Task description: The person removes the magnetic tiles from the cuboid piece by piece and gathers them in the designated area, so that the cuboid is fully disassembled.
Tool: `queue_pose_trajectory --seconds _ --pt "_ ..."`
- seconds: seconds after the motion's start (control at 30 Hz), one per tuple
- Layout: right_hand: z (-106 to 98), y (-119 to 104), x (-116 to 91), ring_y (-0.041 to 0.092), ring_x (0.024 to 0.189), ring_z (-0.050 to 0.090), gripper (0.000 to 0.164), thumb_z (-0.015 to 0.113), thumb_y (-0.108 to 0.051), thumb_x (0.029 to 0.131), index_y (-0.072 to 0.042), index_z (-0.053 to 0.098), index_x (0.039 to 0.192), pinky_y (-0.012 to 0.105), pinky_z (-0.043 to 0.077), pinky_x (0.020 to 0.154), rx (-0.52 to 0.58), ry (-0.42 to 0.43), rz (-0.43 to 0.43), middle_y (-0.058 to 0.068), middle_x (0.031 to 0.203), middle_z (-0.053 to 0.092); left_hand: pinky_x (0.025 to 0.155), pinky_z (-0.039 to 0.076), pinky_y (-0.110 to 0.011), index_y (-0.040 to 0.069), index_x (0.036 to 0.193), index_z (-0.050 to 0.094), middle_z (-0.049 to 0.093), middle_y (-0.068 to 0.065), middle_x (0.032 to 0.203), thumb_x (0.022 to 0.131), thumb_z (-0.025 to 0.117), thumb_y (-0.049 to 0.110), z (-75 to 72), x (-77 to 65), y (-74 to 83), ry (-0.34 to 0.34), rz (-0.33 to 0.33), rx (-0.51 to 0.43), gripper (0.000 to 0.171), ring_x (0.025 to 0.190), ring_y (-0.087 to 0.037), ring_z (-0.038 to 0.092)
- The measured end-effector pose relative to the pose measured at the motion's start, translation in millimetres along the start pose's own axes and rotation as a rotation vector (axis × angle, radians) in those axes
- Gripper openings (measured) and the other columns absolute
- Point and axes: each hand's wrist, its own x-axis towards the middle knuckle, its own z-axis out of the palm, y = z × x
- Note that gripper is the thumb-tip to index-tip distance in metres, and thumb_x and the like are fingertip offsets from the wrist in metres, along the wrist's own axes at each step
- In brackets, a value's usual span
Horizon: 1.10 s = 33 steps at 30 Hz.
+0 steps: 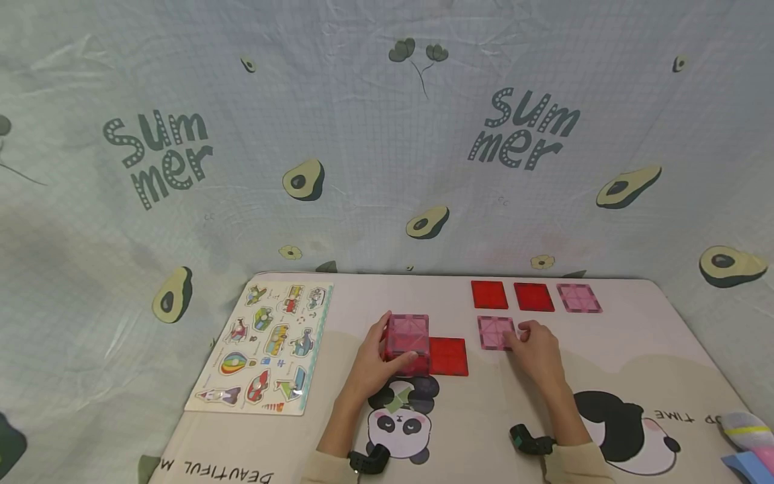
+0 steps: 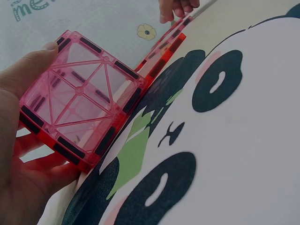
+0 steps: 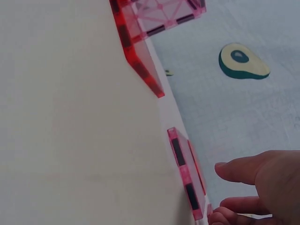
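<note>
My left hand [image 1: 375,366] holds a box of pink and red magnetic tiles [image 1: 408,336]. In the left wrist view, its thumb lies on the upper edge of the box [image 2: 79,91] and the other fingers are behind and below. A flat red magnetic tile [image 1: 449,356] adjoins the box's right side. Farther right, a pink magnetic tile [image 1: 494,333] lies flat on the table. My right hand [image 1: 537,353] is at that tile's right edge. In the right wrist view, its thumb stands apart from the pink tile [image 3: 187,173]; whether the lower fingers touch it I cannot tell.
Two red tiles, one of them the left red tile [image 1: 489,294], and a pink tile [image 1: 579,298] lie in a row at the back right. A picture puzzle board [image 1: 266,349] is on the left. Colourful objects [image 1: 750,437] sit at the right front edge. A printed curtain hangs behind.
</note>
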Motion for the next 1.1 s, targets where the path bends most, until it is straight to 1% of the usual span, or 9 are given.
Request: queue_pose_trajectory --seconds 0.17,0.37,0.43,0.5,0.67,0.73,0.9,1.0,1.1 --pt "-2 -8 -1 0.029 0.091 0.059 0.049 0.068 -0.026 0.095 0.008 0.057 0.128 0.026 0.056 0.07 0.053 -0.016 -0.037 0.023 0.105 0.063 0.106 0.051 -0.049 0.021 0.159 0.025 0.041 -0.01 0.153 0.082 0.077 0.047 -0.1 0.5 0.1 0.003 -0.002 0.006 0.097 0.138 -0.035 0.05" --pt "-2 -19 -1 0.031 0.097 0.06 0.053 0.07 -0.027 0.093 0.006 0.055 0.132 0.04 0.061 0.08 0.078 -0.045 -0.101 0.024 0.114 0.062 0.106 0.051 -0.05 0.021 0.159 0.025 0.042 -0.009 0.153 0.082 0.077 0.048 -0.2 0.7 0.5 0.005 0.001 0.007 0.097 0.138 -0.034 0.05" --pt "-1 -22 0 0.031 0.098 0.06 0.054 0.071 -0.027 0.092 0.005 0.055 0.132 0.041 0.062 0.082 0.079 -0.056 -0.126 0.024 0.117 0.062 0.106 0.051 -0.05 0.021 0.159 0.025 0.042 -0.009 0.153 0.082 0.077 0.048 -0.3 0.1 0.7 0.005 0.0 0.004 0.097 0.137 -0.035 0.05" --pt "0 -24 0 0.03 0.099 0.06 0.054 0.072 -0.026 0.091 0.005 0.055 0.132 0.039 0.062 0.08 0.08 -0.067 -0.144 0.023 0.119 0.062 0.105 0.052 -0.05 0.021 0.159 0.025 0.042 -0.009 0.153 0.082 0.077 0.048 -0.4 -0.5 0.8 0.004 -0.002 0.0 0.097 0.137 -0.035 0.051" --pt "4 -29 1 0.027 0.097 0.06 0.057 0.076 -0.028 0.089 0.003 0.055 0.133 0.028 0.059 0.071 0.094 -0.114 -0.153 0.022 0.118 0.061 0.104 0.052 -0.049 0.022 0.159 0.024 0.042 -0.009 0.153 0.082 0.077 0.047 -0.1 -1.4 1.1 0.003 -0.004 -0.008 0.097 0.136 -0.035 0.052" --pt "6 -31 0 0.027 0.096 0.061 0.059 0.077 -0.029 0.087 0.002 0.056 0.132 0.028 0.06 0.071 0.105 -0.132 -0.155 0.021 0.118 0.061 0.104 0.053 -0.049 0.022 0.159 0.025 0.042 -0.009 0.152 0.082 0.077 0.047 0.2 -1.4 1.0 0.005 -0.005 -0.006 0.097 0.135 -0.035 0.052" --pt "13 -37 -2 0.026 0.097 0.06 0.061 0.08 -0.028 0.084 0.002 0.057 0.132 0.033 0.061 0.076 0.1 -0.155 -0.169 0.02 0.116 0.062 0.104 0.052 -0.05 0.022 0.159 0.024 0.042 -0.009 0.153 0.082 0.077 0.048 0.8 -1.1 1.0 0.007 -0.006 0.003 0.097 0.136 -0.036 0.051" --pt "17 -40 -3 0.024 0.092 0.057 0.061 0.081 -0.025 0.083 0.003 0.057 0.132 0.029 0.058 0.073 0.084 -0.164 -0.182 0.017 0.108 0.062 0.105 0.052 -0.05 0.023 0.159 0.024 0.041 -0.009 0.154 0.082 0.077 0.049 0.7 -1.4 1.3 0.006 -0.007 0.005 0.097 0.137 -0.036 0.051" --pt "21 -43 -5 0.021 0.087 0.053 0.061 0.082 -0.022 0.082 0.003 0.057 0.132 0.023 0.052 0.067 0.076 -0.176 -0.192 0.014 0.101 0.06 0.105 0.051 -0.05 0.023 0.159 0.024 0.041 -0.008 0.154 0.082 0.077 0.049 0.5 -1.8 1.6 0.006 -0.007 0.012 0.097 0.137 -0.035 0.05"
